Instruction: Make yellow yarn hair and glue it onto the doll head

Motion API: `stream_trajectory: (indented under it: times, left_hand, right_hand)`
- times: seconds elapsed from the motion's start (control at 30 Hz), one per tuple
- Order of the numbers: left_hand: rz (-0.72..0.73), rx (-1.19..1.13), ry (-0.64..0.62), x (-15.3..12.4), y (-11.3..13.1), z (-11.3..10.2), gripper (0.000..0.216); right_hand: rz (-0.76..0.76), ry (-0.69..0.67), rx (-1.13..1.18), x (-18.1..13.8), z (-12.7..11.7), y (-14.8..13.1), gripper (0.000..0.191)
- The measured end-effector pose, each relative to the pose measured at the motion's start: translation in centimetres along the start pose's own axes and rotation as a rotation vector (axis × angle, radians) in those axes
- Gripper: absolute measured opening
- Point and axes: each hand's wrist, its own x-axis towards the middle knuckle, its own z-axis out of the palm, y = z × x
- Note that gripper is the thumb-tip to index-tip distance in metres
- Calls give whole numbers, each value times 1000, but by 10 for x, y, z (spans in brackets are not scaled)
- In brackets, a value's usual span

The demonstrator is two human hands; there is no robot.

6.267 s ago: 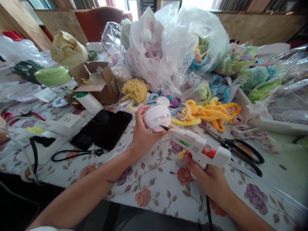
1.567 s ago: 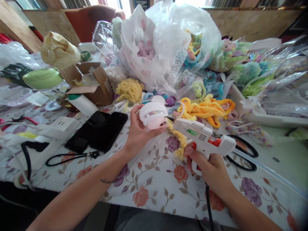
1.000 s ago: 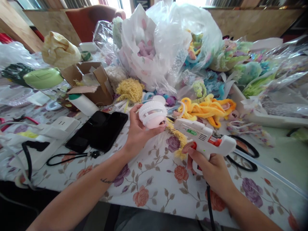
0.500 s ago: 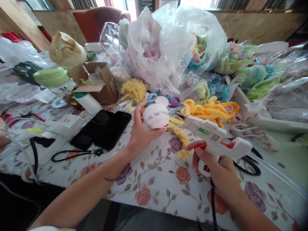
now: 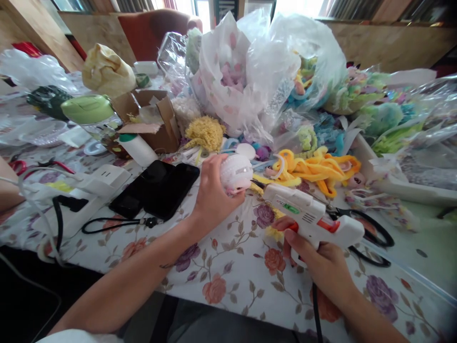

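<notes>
My left hand (image 5: pixel 211 190) is closed round a white, ball-shaped piece (image 5: pixel 235 172) with openings in its side and a flat round white disc (image 5: pixel 246 151) at its top. In my right hand (image 5: pixel 314 255) is a white hot glue gun (image 5: pixel 298 206), with my fingers wrapped round its handle and at the red trigger. Its dark nozzle points left and reaches the right side of the ball; I cannot tell whether it touches. Yellow fuzzy trim (image 5: pixel 274 231) lies on the cloth beneath the gun. Orange plush strips (image 5: pixel 317 164) lie just behind it.
Black-handled scissors (image 5: pixel 374 233) lie right of the glue gun. Two dark phones (image 5: pixel 167 190), a power strip (image 5: pixel 67 209) and a cardboard box (image 5: pixel 160 119) stand left. Plastic bags (image 5: pixel 257 71) of plush pieces fill the back. Another person's arm (image 5: pixel 9 186) shows at the left edge.
The glue gun has moved left and slightly down, bringing its nozzle to the ball's side. My left hand has turned the ball, so its slotted openings show less. The view has shifted slightly.
</notes>
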Motion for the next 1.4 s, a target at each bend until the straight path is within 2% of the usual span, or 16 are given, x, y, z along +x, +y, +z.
stream_trajectory:
  times: [0.17,0.33,0.73,0.9,1.13,1.4]
  left_hand:
    - [107,138,-47,-2,1,-1,71]
    - [105,215,-92,-5,4,-1,68]
    - [91,209,-68,-4,6,-1,68]
    - [87,210,-68,-5,4,-1,68]
    - [97,209,-85,-5,4,-1,68]
    - [81,218,-102,-6,4,-1,69]
  right_hand:
    - [-64,-1,9,-1,10,-4,25]
    - [-74,-4,-42,0,11,-7,26]
    - [3,15,4,-13,19,-26,27]
    - [-29,27,-40,-10,16,-23,34]
    - [-118,81,-80,-4,13,-16,30]
    - [-83,41,-71,0,11,-7,32]
